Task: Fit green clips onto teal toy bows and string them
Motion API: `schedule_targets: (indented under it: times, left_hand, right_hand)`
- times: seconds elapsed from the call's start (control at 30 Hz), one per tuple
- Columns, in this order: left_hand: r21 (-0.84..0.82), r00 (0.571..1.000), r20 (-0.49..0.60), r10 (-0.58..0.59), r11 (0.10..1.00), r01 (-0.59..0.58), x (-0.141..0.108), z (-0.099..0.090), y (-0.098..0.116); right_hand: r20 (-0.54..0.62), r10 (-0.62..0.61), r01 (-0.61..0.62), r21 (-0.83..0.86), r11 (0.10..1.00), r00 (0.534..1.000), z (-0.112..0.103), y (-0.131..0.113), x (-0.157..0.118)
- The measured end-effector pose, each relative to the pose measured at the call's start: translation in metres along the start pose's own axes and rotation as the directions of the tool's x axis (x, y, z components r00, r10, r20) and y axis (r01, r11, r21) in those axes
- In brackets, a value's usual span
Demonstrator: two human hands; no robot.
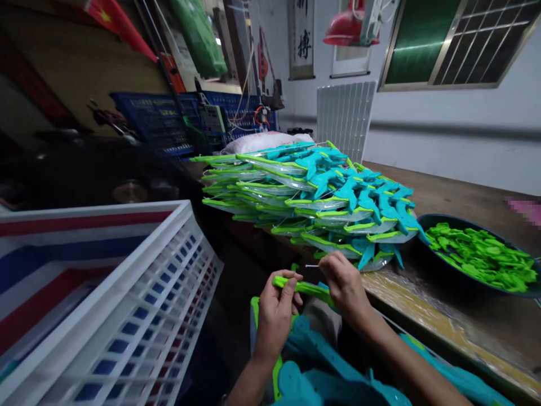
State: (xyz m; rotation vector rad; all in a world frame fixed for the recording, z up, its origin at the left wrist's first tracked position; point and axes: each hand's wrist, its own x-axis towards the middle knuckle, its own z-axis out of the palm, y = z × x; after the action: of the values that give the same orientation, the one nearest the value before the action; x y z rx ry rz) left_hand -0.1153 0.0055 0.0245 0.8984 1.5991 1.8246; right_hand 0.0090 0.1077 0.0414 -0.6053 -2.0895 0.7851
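I had both bare hands in view at the lower centre of the frame. My left hand (275, 309) had its thumb and fingers clamped on a narrow, bright green plastic strip (311, 288), near the strip's left end. The strip slanted slightly down to the right and passed beneath my right hand (344, 285). That hand had its fingers curled together, pinched on a thin, pale, straight pin (311, 265) that stuck out to the left, above the strip.

Below the hands, at the bottom of the frame, lay large turquoise plastic pieces (321, 352) with green edging. Beyond the hands, across the centre, I saw a high stack of bow-shaped turquoise and lime-green plastic pieces (313, 197). Right of it, on a brown table (443, 189), sat a dark round basin (465, 282) holding a heap of small bright green plastic parts (482, 256). A white plastic lattice crate (186, 211) with a red, white and blue striped lining (63, 248) filled the lower left.
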Motion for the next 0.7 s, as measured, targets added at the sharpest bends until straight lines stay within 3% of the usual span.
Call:
schedule_targets:
  times: [0.13, 0.3, 0.5, 0.7]
  left_hand:
    - [-0.073, 0.998, 0.051, -0.045, 0.996, 0.049, -0.016, -0.012, -0.017]
    - [-0.2, 0.996, 0.071, 0.055, 0.979, -0.04, -0.029, -0.018, -0.021]
    - [-0.099, 0.988, 0.069, 0.135, 0.987, -0.128, -0.032, -0.03, -0.015]
    - [-0.102, 0.987, 0.064, 0.145, 0.985, -0.139, -0.034, -0.034, -0.024]
  right_hand:
    - [0.008, -0.136, 0.136, -0.037, 0.99, 0.991, -0.003, -0.025, 0.0]
    - [0.158, -0.221, 0.237, -0.091, 0.967, 0.962, 0.01, -0.049, -0.007]
    - [0.275, -0.349, 0.424, -0.29, 0.858, 0.896, 0.018, -0.062, -0.013]
    - [0.261, -0.445, 0.515, -0.394, 0.761, 0.857, 0.023, -0.061, -0.016]
